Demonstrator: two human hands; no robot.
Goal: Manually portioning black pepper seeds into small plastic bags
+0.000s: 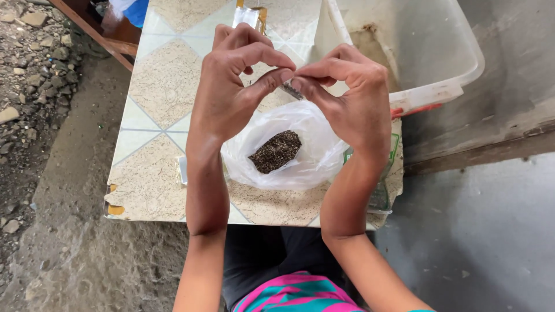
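Note:
My left hand (231,86) and my right hand (350,98) meet above a small tiled table (156,92). Together their fingertips pinch a small clear packet (292,90) with dark grains in it. Just below the hands lies an open white plastic bag (312,150) on the table. Inside it sits a pile of dark seeds (276,151). The bag's far edge is hidden behind my fingers.
A large translucent plastic tub (428,46) stands at the table's far right. A clear packet (245,16) lies at the far edge of the table. Another clear wrapper (381,196) hangs at the table's right edge. Stony ground (29,86) lies to the left, a concrete floor (480,231) to the right.

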